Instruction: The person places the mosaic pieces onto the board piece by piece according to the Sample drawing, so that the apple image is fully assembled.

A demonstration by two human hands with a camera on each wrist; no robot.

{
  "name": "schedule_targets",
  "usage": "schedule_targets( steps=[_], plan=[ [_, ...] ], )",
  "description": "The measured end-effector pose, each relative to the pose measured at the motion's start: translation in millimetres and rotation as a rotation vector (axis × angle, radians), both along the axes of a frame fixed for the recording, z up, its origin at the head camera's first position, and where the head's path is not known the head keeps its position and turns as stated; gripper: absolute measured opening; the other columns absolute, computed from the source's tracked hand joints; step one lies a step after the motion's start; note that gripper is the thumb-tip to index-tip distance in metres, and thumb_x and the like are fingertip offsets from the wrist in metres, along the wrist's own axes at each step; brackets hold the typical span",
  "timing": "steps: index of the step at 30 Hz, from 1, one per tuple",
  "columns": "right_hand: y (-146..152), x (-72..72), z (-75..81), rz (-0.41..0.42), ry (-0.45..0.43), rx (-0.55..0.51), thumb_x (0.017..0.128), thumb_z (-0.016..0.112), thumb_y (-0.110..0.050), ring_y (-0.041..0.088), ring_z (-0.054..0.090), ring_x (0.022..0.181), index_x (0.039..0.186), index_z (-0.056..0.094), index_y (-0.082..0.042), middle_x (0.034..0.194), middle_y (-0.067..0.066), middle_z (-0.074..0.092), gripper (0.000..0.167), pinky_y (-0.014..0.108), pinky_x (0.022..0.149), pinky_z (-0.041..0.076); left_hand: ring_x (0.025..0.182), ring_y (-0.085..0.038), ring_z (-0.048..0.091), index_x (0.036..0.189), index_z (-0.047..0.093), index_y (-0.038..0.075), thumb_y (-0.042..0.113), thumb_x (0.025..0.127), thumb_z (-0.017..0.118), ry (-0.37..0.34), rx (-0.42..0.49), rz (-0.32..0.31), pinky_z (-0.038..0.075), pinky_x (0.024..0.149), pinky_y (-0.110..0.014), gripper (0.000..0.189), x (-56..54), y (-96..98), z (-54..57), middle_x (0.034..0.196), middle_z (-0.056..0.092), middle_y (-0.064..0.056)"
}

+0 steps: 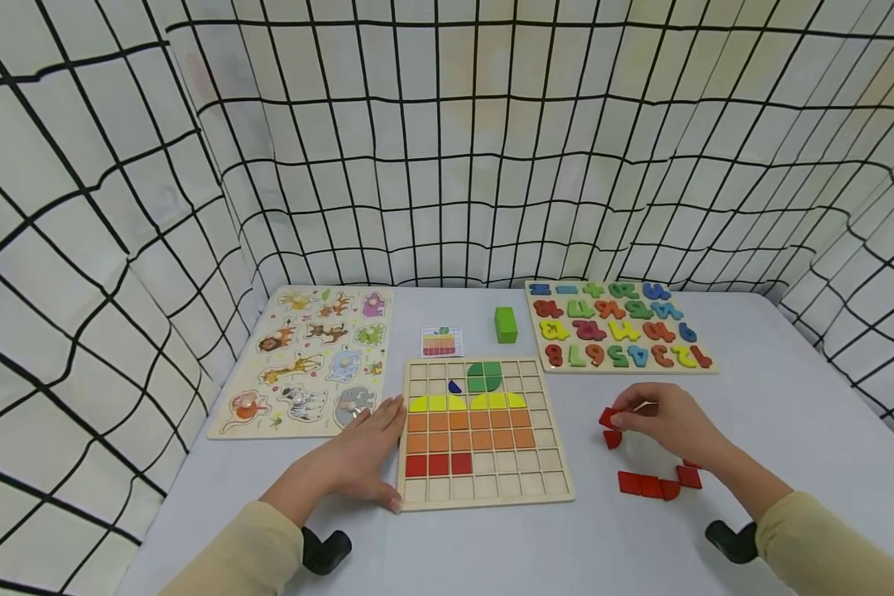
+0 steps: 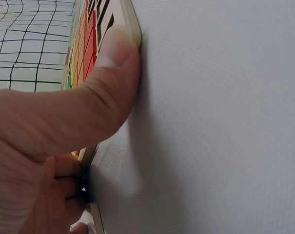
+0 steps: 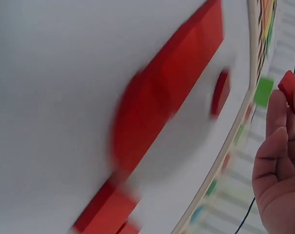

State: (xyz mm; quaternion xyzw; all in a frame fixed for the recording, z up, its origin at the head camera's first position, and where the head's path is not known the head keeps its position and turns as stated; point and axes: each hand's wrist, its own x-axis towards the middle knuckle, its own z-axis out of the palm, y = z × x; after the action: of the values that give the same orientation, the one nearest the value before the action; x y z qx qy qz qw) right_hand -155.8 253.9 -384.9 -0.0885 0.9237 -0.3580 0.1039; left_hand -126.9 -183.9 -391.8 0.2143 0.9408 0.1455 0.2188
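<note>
Beige sleeves (image 1: 231, 550) are stretched over a textured white tabletop (image 1: 507, 555) within black-netted pale walls (image 1: 492, 132).

Right of the gridded wooden board (image 1: 551, 483), a flat red piece (image 3: 287, 86) is pinched by the right hand (image 1: 666, 418), seen raised most clearly from the right wrist; the board's left edge is touched by the left hand (image 1: 359, 455), fingers extended.

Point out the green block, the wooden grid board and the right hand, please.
Green block (image 1: 506, 326), head view: middle of the block.
Wooden grid board (image 1: 486, 486), head view: bare cell in its bottom row.
Right hand (image 1: 666, 416), head view: back of the hand.
</note>
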Motion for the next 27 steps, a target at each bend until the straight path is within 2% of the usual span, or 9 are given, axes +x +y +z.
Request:
schedule_targets(
  steps=[3,7,10,16,22,27],
  plan=[
    [-31,-5.2,0.4,0.047,-0.045,-0.052,0.094,0.075,-0.019,0.018,0.067,0.088,0.106,0.074,-0.009,0.097,0.003,0.074,0.016,0.025,0.07,0.058,0.16,-0.037,0.011,0.159,0.023,-0.008,0.044,0.07,0.092,0.003,-0.001,0.0,0.013,0.13,-0.056,0.123,-0.3,0.2,-0.5,0.171,0.014,-0.021],
    [-71,-8.9,-2.3,0.112,-0.084,-0.087,0.094,0.075,-0.017,0.016,0.067,0.082,0.104,0.077,-0.01,0.092,0.001,0.076,0.013,0.024,0.069,0.057,0.16,-0.037,0.012,0.159,0.024,-0.008,0.044,0.07,0.092,0.007,-0.004,0.001,0.013,0.13,-0.056,0.123,-0.3,0.2,-1.9,0.171,0.015,-0.021],
    [-97,-8.4,-5.3,0.175,-0.09,-0.083,0.093,0.076,-0.016,0.013,0.066,0.082,0.101,0.078,-0.01,0.092,-0.001,0.076,0.011,0.019,0.073,0.056,0.16,-0.037,0.013,0.159,0.024,-0.008,0.044,0.07,0.092,0.005,-0.002,0.001,0.013,0.13,-0.055,0.123,0.0,0.4,-3.2,0.171,0.015,-0.021],
    [-135,-3.9,-8.6,0.292,-0.087,-0.046,0.093,0.076,-0.017,0.011,0.062,0.084,0.094,0.08,-0.013,0.089,-0.004,0.076,0.006,0.018,0.075,0.054,0.16,-0.036,0.013,0.158,0.025,-0.007,0.044,0.07,0.092,0.007,-0.006,0.004,0.013,0.13,-0.055,0.123,0.5,1.3,-3.9,0.171,0.016,-0.02],
    [-155,1.6,-12.8,0.302,-0.069,0.001,0.092,0.077,-0.018,0.012,0.058,0.084,0.091,0.079,-0.012,0.084,-0.008,0.073,0.007,0.018,0.07,0.053,0.16,-0.037,0.013,0.158,0.025,-0.008,0.044,0.07,0.093,0.01,-0.013,0.006,0.013,0.13,-0.055,0.123,0.1,0.8,-2.3,0.171,0.016,-0.02],
    [-164,6.3,-15.6,0.291,-0.042,0.068,0.092,0.077,-0.019,0.012,0.058,0.086,0.089,0.078,-0.015,0.082,-0.011,0.071,0.005,0.021,0.073,0.054,0.16,-0.037,0.013,0.158,0.024,-0.008,0.045,0.07,0.093,0.012,-0.009,0.0,0.013,0.13,-0.055,0.124,-0.7,-0.1,-1.5,0.171,0.016,-0.021]
  ],
)
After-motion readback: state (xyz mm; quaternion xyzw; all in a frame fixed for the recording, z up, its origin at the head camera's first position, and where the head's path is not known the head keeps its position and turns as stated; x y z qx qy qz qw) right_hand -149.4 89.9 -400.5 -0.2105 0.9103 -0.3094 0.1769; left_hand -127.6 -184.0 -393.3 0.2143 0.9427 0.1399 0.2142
